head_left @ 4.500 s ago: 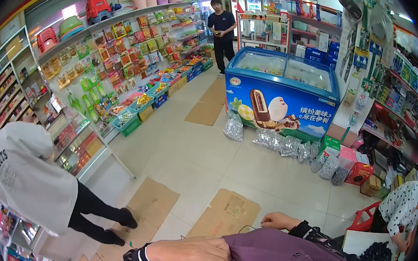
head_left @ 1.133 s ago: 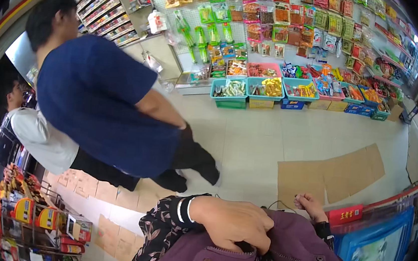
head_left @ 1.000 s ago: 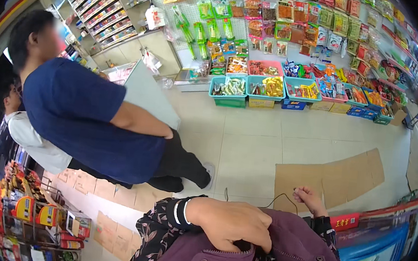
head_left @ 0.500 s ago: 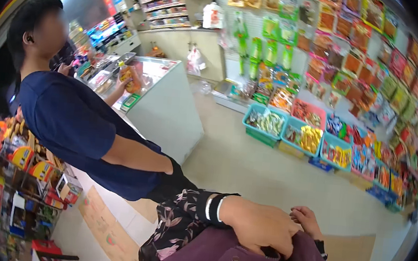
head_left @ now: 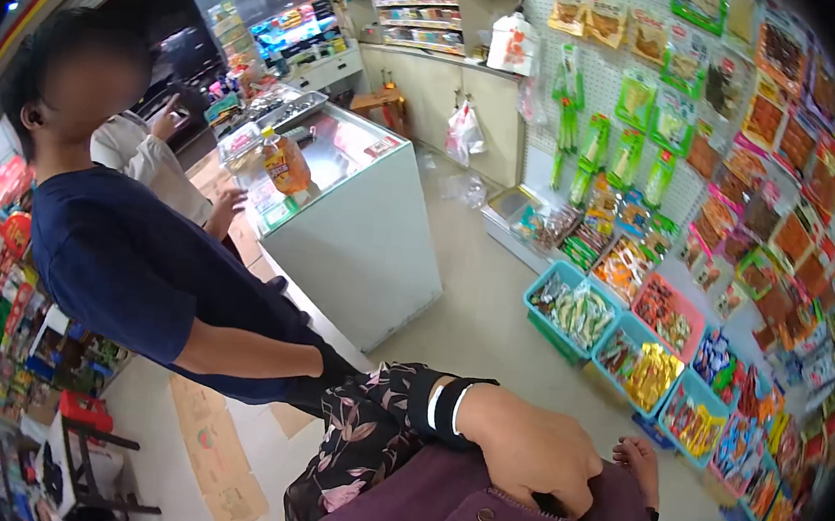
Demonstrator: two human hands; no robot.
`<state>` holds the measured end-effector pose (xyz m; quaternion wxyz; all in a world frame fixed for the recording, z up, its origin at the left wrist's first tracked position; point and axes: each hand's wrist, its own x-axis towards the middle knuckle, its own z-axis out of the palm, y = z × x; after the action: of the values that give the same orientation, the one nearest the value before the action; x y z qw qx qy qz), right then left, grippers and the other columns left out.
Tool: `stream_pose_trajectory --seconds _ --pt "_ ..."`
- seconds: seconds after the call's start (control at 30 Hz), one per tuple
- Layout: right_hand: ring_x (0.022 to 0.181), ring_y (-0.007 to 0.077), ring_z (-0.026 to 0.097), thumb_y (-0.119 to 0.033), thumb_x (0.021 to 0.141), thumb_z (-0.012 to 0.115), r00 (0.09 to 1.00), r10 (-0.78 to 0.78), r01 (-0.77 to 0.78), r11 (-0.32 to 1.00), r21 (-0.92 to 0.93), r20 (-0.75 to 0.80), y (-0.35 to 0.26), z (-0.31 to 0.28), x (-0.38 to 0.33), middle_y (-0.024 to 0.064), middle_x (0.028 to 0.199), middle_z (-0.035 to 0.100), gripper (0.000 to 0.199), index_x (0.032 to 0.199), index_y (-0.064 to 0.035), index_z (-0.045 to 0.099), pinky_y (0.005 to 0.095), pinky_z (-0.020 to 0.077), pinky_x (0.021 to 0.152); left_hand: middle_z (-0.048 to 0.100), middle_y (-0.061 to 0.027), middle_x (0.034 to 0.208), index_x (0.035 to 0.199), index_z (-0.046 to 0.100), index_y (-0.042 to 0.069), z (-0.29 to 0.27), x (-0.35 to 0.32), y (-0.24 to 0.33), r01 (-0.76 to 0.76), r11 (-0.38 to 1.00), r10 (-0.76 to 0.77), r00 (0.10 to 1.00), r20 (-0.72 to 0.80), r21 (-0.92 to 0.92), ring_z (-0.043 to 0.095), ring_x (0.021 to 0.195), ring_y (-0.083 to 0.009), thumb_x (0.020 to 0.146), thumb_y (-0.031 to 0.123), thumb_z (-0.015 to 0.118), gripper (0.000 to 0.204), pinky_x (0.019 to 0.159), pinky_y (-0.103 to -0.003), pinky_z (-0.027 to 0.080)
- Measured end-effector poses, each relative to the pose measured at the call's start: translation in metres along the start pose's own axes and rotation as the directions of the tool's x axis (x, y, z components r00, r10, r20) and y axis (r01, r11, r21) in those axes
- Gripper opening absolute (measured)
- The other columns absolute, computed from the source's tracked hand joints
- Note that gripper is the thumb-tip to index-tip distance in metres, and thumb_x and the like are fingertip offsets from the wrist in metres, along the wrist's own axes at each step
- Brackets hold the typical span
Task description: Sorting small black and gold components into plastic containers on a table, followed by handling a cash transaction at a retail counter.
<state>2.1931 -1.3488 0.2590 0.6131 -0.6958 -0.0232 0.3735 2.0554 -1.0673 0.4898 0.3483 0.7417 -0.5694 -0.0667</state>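
My left hand (head_left: 535,453) is closed at the zipped edge of a purple jacket (head_left: 434,508) in front of me. Its bent fingertips are hidden, and whatever they hold cannot be made out. The left forearm wears a black floral sleeve (head_left: 366,426) and a black-and-white wristband (head_left: 445,411). Just to the right, partly behind the jacket, my right hand (head_left: 641,468) has loosely bent fingers slightly apart, with nothing visible in them. A bottle of orange drink (head_left: 286,163) with a yellow cap stands on the glass-topped counter (head_left: 364,240), away from both my hands.
A person in a dark blue T-shirt (head_left: 116,262) stands close on my left. Behind is someone in a light sleeve (head_left: 160,170). Snack baskets (head_left: 573,311) line the right wall beneath hanging packets. A stool (head_left: 81,464) and flattened cardboard (head_left: 213,452) lie lower left.
The bottle was in the blue-shirted person's hand and now stands on the counter, let go. That person has turned, and another person's sleeve shows behind. My hands keep their pose.
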Motion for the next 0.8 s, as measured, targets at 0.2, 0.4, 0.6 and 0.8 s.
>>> stream_pose_trajectory --seconds 0.2,0.4,0.6,0.8 --pt "0.068 0.0089 0.056 -0.022 0.089 0.054 0.975 -0.022 0.059 0.985 -0.161 0.223 -0.090 -0.025 0.133 0.0029 0.079 0.060 0.020 0.101 -0.0053 0.057 0.0232 0.0462 0.061 0.056 -0.0125 0.069 0.078 0.057 0.007 -0.053 0.019 -0.067 0.078 0.997 -0.078 0.967 -0.241 -0.009 0.054 0.071 -0.0332 0.071 0.028 0.062 0.023 0.059 -0.043 0.041" --pt "0.067 0.0083 0.056 -0.019 0.087 0.057 0.884 0.019 0.051 0.989 -0.138 0.467 -0.149 0.016 0.247 0.0051 0.082 0.062 0.019 0.097 -0.0020 0.057 0.0196 0.0449 0.057 0.058 -0.0109 0.070 0.082 0.060 0.008 -0.101 -0.010 -0.110 0.268 0.961 -0.277 0.923 -0.268 -0.071 0.054 0.072 -0.0332 0.072 0.027 0.062 0.022 0.060 -0.042 0.042" --pt "0.068 0.0086 0.057 -0.016 0.087 0.057 0.732 0.058 0.114 0.972 -0.205 0.679 -0.195 0.121 0.339 0.0059 0.083 0.062 0.020 0.099 -0.0007 0.057 0.0201 0.0455 0.057 0.061 -0.0099 0.074 0.085 0.062 0.008 -0.137 -0.061 -0.145 0.303 0.949 -0.302 0.804 -0.513 -0.084 0.056 0.075 -0.0324 0.073 0.025 0.061 0.020 0.062 -0.041 0.043" --pt "0.069 0.0088 0.058 -0.015 0.088 0.056 0.705 0.020 0.192 0.957 -0.217 0.709 -0.253 0.215 0.400 0.0058 0.084 0.063 0.020 0.102 -0.0010 0.057 0.0206 0.0467 0.060 0.061 -0.0091 0.074 0.085 0.061 0.007 -0.192 -0.156 -0.163 0.380 0.924 -0.360 0.823 -0.439 -0.046 0.056 0.075 -0.0314 0.073 0.024 0.061 0.021 0.062 -0.041 0.043"
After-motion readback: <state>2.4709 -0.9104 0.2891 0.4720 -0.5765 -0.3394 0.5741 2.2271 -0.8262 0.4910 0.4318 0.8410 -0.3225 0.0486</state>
